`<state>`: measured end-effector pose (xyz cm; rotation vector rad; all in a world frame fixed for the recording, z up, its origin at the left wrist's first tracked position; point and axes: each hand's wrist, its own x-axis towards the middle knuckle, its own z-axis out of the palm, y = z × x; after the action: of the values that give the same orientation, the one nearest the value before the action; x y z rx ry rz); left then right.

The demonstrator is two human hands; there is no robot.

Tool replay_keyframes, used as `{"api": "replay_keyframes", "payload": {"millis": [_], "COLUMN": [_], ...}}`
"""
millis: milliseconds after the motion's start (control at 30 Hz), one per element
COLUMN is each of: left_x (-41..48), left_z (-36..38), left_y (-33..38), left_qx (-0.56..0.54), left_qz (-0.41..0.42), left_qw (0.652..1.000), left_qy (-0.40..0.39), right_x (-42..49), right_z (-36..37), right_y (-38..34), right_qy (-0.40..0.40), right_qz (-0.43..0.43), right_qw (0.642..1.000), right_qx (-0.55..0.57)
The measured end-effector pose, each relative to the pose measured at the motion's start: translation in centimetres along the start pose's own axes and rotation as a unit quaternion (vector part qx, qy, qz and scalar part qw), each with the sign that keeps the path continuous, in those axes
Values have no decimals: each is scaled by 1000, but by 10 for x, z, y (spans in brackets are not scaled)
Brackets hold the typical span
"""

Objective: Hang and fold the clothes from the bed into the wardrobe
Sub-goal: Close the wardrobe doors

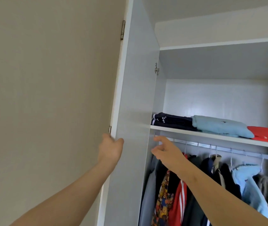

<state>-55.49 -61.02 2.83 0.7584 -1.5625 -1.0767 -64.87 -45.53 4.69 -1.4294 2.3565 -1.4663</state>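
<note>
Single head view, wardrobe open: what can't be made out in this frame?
Head view, left hand: fingers hidden behind the wardrobe door edge it grips.
Head view, right hand: fingertips blurred, so contact with the rail is unclear.
Head view, red folded garment: cut off by the right edge.
Head view, hanging clothes: lower parts cut off by the bottom edge, some behind the right forearm.
Head view, bed: outside the frame.

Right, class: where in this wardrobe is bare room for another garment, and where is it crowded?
Free: the gap above the folded piles, under the upper board; the rail's left end beside the right hand, before the first hanger. Crowded: the shelf, covered across what shows, and the hanging clothes.
</note>
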Motion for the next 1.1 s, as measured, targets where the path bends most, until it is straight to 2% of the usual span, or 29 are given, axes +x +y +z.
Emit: {"api": "replay_keyframes", "payload": {"millis": [200,367,567,733,867,1100], "left_x": [-28,-64,-85,-101,-108,-110], "left_z": [26,72,153,230,292,389], "left_y": [3,16,30,41,51,63], "left_qx": [21,3,19,83,181,276], "left_qz": [73,158,245,272,236,218], "left_qw": [997,984,951,939,935,927], "left_qy": [-3,-77,-186,-194,-191,-130], "right_x": [-6,-10,-11,-6,1,6], "right_z": [-21,-59,-110,-168,-203,-259], "right_y": [29,65,106,138,165,223], "right_qy": [33,64,105,140,150,155], "right_qz": [17,63,84,80,83,103], "right_qw": [999,996,991,987,985,982], "right_qx": [9,15,18,-3,-7,-31]}}
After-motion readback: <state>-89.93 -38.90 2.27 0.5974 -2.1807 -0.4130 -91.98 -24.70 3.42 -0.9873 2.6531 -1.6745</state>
